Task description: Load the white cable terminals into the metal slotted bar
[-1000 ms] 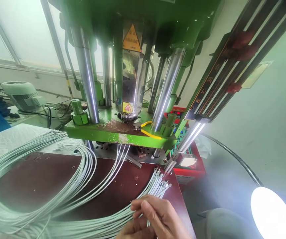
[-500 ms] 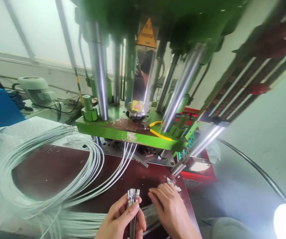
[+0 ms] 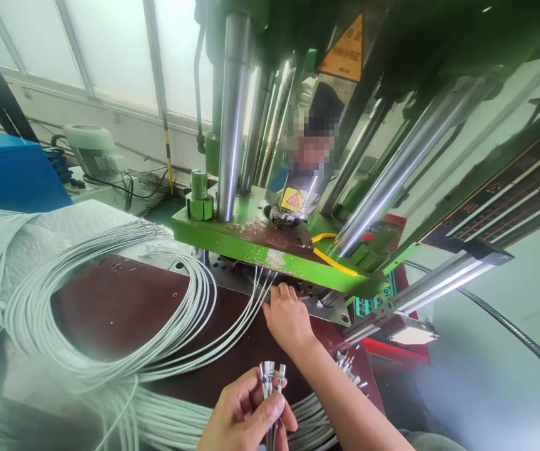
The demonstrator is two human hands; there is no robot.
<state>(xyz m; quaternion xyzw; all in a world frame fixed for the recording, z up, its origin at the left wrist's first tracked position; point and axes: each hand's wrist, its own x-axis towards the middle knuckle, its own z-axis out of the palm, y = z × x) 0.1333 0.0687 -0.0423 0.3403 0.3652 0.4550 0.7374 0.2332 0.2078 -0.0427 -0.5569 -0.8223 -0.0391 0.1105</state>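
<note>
My left hand [image 3: 246, 410] is closed around a small bunch of cable ends with shiny metal plugs [image 3: 270, 371], which point upward between thumb and fingers. My right hand [image 3: 289, 310] reaches to the front of the green press [image 3: 251, 247], just under its plate edge. Its fingers curl beside the white cables [image 3: 251, 304] that run into the press; what they grip is hidden behind the hand. A large coil of white cable [image 3: 30, 307] lies to the left on the dark red table [image 3: 129, 307].
Yellow-handled pliers [image 3: 333, 258] lie on the press plate between steel columns [image 3: 233, 119]. Loose metal plugs [image 3: 351, 369] lie by the table's right edge. A red control box [image 3: 396, 351] stands right, and a pale motor [image 3: 92, 150] at the back left.
My right hand has moved forward and left from the table's right side to the press front. My left hand still holds the plugs. The view has shifted left.
</note>
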